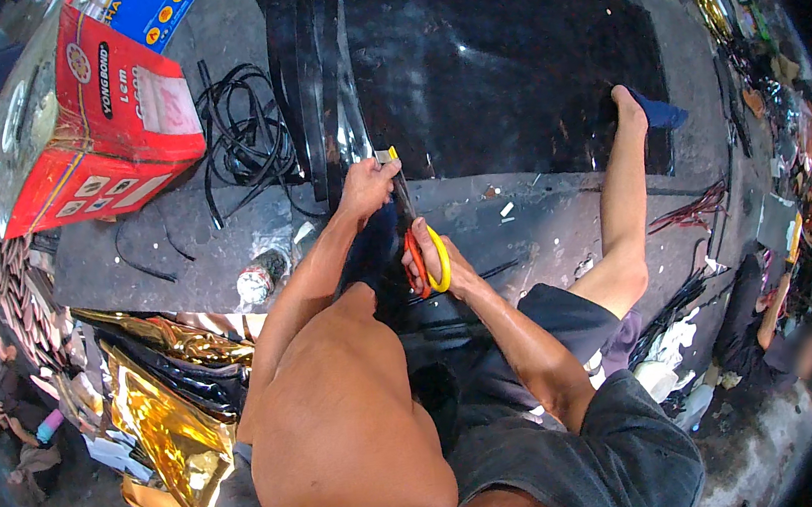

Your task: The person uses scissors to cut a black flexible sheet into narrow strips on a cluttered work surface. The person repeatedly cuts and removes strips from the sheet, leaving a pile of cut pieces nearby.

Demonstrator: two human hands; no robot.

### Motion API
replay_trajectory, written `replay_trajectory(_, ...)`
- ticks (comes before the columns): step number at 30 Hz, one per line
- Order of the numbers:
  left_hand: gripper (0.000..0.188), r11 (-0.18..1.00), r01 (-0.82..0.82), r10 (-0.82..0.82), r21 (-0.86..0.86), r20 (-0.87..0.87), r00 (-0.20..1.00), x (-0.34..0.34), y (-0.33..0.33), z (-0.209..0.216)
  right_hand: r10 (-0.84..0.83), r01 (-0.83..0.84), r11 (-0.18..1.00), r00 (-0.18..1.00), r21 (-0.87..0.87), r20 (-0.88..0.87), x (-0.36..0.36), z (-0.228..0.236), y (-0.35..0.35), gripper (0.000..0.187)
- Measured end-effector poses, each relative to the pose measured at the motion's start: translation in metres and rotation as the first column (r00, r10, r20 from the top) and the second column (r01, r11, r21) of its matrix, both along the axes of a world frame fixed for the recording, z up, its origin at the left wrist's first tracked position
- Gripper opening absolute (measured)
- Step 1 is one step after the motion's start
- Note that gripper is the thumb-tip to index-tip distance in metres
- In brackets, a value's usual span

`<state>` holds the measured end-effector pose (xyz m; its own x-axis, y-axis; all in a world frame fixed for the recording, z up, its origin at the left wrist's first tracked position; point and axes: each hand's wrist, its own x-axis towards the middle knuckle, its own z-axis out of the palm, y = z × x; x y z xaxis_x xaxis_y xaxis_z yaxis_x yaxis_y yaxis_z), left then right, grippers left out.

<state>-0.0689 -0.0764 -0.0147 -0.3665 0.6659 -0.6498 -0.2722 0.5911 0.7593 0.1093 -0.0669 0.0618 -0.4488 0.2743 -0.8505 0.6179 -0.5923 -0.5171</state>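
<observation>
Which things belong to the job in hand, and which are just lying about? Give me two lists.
Likely in the job:
- scissors, in the right hand
- small yellow piece, at the left hand; too small to identify
- large black sheet, spread beyond both hands

Apparently lying about:
- red box
- blue box
- tangled black strips
- gold sheet

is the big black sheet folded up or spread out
Spread out: the black sheet lies broad and flat, with its near and right edges visible. Whether another layer lies beneath it, I cannot tell.
</observation>
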Motion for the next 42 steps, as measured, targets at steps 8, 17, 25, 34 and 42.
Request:
replay_trajectory(8,0.037,0.994,0.081,-0.060,0.074,-0.247,0.967,-0.010,-0.013,-0.027,-0.010,0.008,0.999,0.998,0.039,0.054,-0.011,0.012,-0.005,0.087)
replay_trajectory(17,0.027,0.981,0.186,-0.152,0.056,-0.376,0.914,-0.008,-0.009,-0.009,0.015,-0.019,0.996,0.999,0.090,0.044,-0.013,0.005,0.002,0.086)
replay_trajectory(25,0.019,0.994,0.034,-0.025,0.109,-0.083,0.996,-0.007,-0.012,-0.014,0.016,-0.022,0.990,0.999,0.136,0.040,-0.018,0.012,-0.003,0.083)
replay_trajectory(34,0.020,0.999,-0.047,0.046,0.014,0.094,0.995,-0.008,-0.007,-0.001,0.039,-0.046,0.992,0.997,0.120,0.062,-0.035,0.005,0.009,0.092)
replay_trajectory(42,0.024,0.995,-0.100,0.093,0.016,0.251,0.964,-0.013,-0.004,0.022,0.014,-0.024,0.981,0.998,0.194,0.054,-0.039,0.010,0.009,0.091)
